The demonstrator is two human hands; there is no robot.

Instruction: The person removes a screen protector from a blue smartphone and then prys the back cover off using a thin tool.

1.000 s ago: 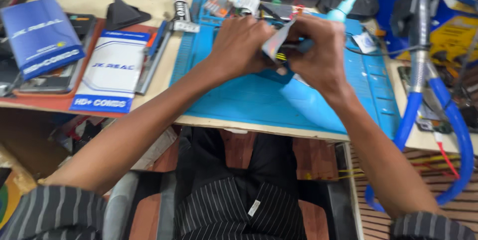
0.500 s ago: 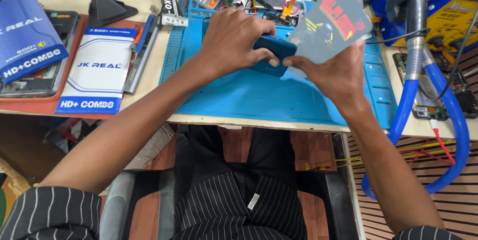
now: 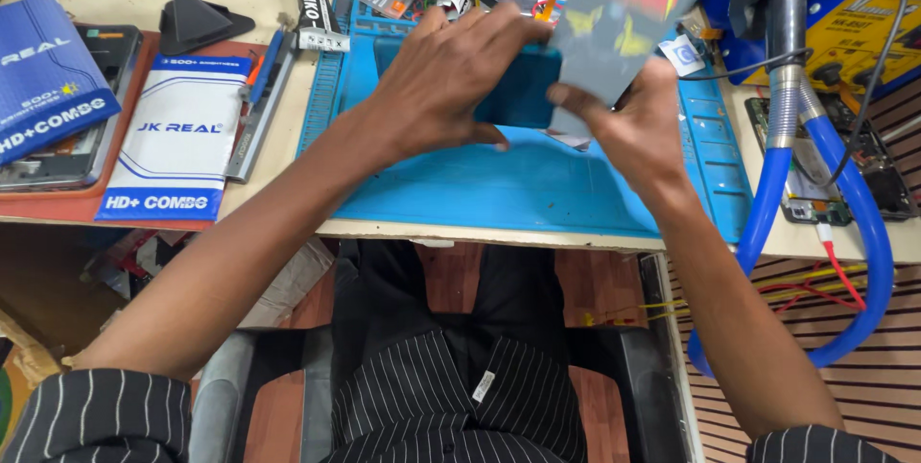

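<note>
Looks like they're mid-way through pulling a flat grey card pouch off a dark teal slab, probably a phone: the left hand is pressing flat on the phone on the blue rubbery work mat, while the right hand is pinching the pouch's lower edge and tilting it up. I'd guess the next bit is needing a steady pull so the slick, stiff card isn't creasing.

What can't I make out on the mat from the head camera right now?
- Dark teal slab: mostly covered by the left hand; its type is unclear.
- Grey packet in the right hand: motion-blurred, top cut off by the frame edge.
- Small white piece: half hidden under the right hand.
- Parts at the top of the blue mat: behind both hands, too small to identify.
</note>
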